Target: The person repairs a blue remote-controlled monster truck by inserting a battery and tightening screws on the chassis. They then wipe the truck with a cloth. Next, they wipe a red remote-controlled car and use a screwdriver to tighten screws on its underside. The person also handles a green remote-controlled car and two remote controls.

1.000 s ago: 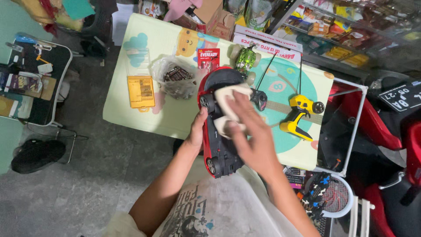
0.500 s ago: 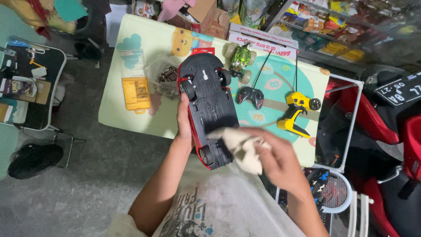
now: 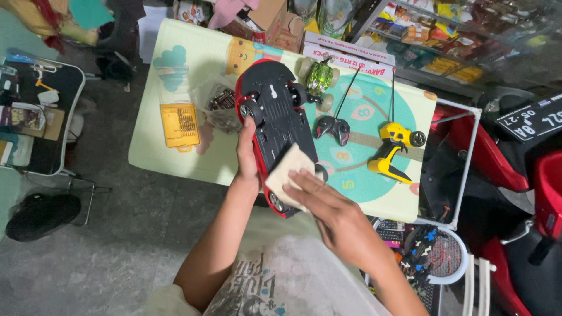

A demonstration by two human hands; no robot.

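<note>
- The red toy car [image 3: 275, 117] is held upside down, its black underside facing up, above the near edge of the pale play-mat worktop [image 3: 175, 158].
- The left hand [image 3: 247, 153] is closed round the car's left flank, thumb on the chassis.
- The right hand [image 3: 331, 205] lies flat and open, its fingers pressing a beige cloth [image 3: 288, 173] against the rear of the underside; it grips nothing else.
- Risk: the car is carried by a one-sided hold, so a firm push from the cloth could twist it loose, and its rear end hangs beyond the worktop's edge, over the person's lap.
- Risk: the cloth could snag on a rear wheel.
- Just right of the car lie a black remote [image 3: 333, 128] and a yellow pistol-grip controller [image 3: 393, 149]; their thin aerials stand close enough to be knocked.
- Beyond the car's nose sits a green toy vehicle [image 3: 319, 78]; to the car's left are a clear bag of small parts [image 3: 218, 104] and a yellow bit case [image 3: 180, 125].
</note>
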